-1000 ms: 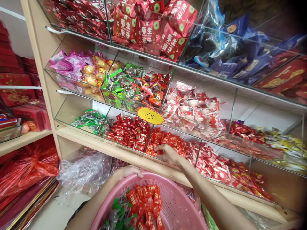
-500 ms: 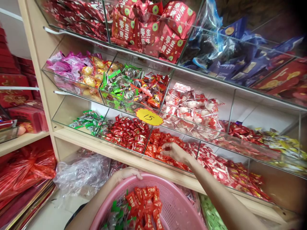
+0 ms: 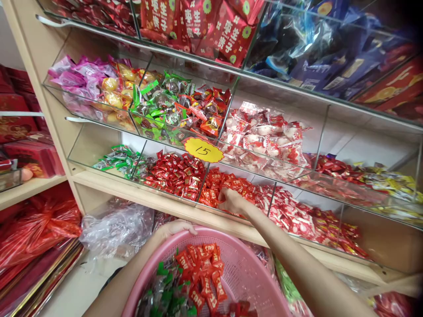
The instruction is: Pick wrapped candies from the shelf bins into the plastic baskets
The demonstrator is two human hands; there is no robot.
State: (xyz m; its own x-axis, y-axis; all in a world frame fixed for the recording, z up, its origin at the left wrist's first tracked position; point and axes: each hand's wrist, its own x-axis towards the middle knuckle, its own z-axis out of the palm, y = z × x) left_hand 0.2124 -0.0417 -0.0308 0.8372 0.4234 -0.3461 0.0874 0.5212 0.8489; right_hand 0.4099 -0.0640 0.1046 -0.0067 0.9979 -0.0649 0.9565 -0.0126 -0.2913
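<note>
Two hands busy here, and the one to watch is your right hand (image 3: 233,201). Half a second ago it was held up with the fingers spread a bit over the orange sweets (image 3: 211,189); now it's dipped into them, fingers curled down. I'd read that as you going back in for more, so the picking isn't done. Can't tell if you've actually got one pinched, because your fingertips are buried in the pile.

The view has tipped down a touch too, and some dark red sweets (image 3: 243,309) now show at the bottom of the basket (image 3: 253,268). Could just be the camera shift, so I wouldn't count them as freshly added. The basket already has a batch of orange ones (image 3: 205,273) in the middle, with green ones (image 3: 165,288) beside them.

Pose-wise, your right forearm (image 3: 294,253) comes up from the lower right, crosses over the shelf edge (image 3: 185,210) and reaches into the low bin, wrist bent so the hand points down. Your left hand (image 3: 175,228) is clamped on the basket's far left rim, and the basket sits just below the shelf, near enough for a short trip from the bin.
</note>
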